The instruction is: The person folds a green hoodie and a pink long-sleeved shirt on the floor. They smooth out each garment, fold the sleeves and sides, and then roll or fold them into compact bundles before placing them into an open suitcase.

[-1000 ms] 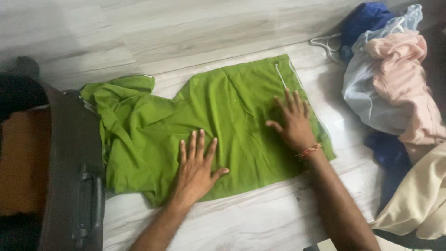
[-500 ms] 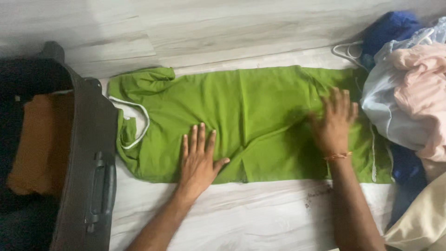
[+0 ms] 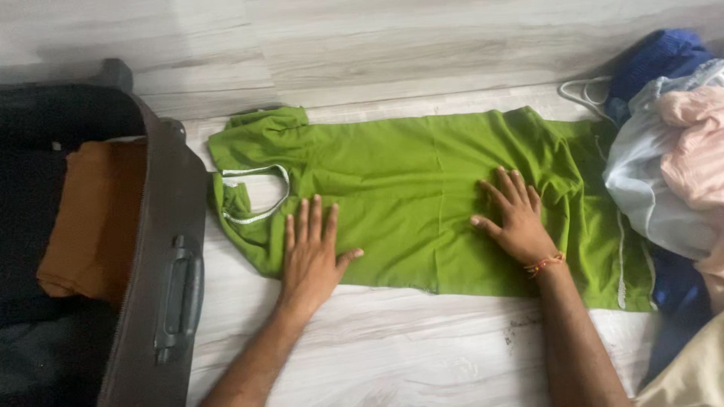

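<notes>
Two bare hands press flat on a long green cotton garment [image 3: 422,203] spread lengthwise on a pale wood-look floor [image 3: 392,354].
The left hand [image 3: 311,252] and right hand [image 3: 516,218] both lie palm-down, fingers spread, gripping nothing. A second ago the cloth was bunched; now it lies stretched and smoother, between an open dark fabric suitcase [image 3: 162,264] and a heap of loose clothes [image 3: 671,166].

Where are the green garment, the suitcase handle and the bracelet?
Green garment [image 3: 407,188], head view, flat middle of cloth.
Suitcase handle [image 3: 181,298], head view, middle of grip.
Bracelet [image 3: 544,264], head view, band on the right wrist.
</notes>
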